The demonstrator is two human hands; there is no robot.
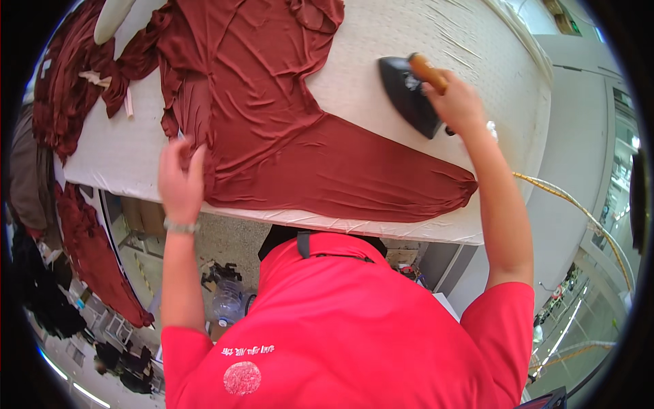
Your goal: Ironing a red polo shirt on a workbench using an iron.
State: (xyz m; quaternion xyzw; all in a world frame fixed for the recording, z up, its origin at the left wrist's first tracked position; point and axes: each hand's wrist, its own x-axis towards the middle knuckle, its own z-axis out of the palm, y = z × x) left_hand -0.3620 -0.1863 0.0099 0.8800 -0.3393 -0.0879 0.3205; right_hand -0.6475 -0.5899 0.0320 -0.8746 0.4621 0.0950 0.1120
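Clothes iron (407, 95) in the right hand (458, 103), maroon garment (272, 129) spread over the tabletop (361, 78)

We see the maroon garment lying from the top centre of the frame down to the middle, wrinkled across its body. Its tapering sleeve (381, 174) runs toward the right of centre, smoother along its length and gathered at the narrow end, just beside our right forearm. The pale, padded-looking tabletop shows bare around it.

Our right grip is closed around the iron's wooden handle (429, 73), right of centre in the upper part of the frame. The iron's dark body sits above the sleeve in the picture, apart from the fabric; we cannot tell whether its sole touches the tabletop.

Our left hand (181, 170) is left of centre, at the garment's left edge, fingers bent and slightly blurred. We cannot tell whether that grip pinches the cloth or only rests by it. A band (180, 226) circles the left wrist.

In the upper left we find a heap of maroon fabric (71, 75), and below it more maroon cloth (99, 255) hanging down. Under the tabletop's near edge, left of our red shirt (340, 327), stands a clear plastic bottle (228, 301). At the right, a yellowish hose (569, 195) curves downward.
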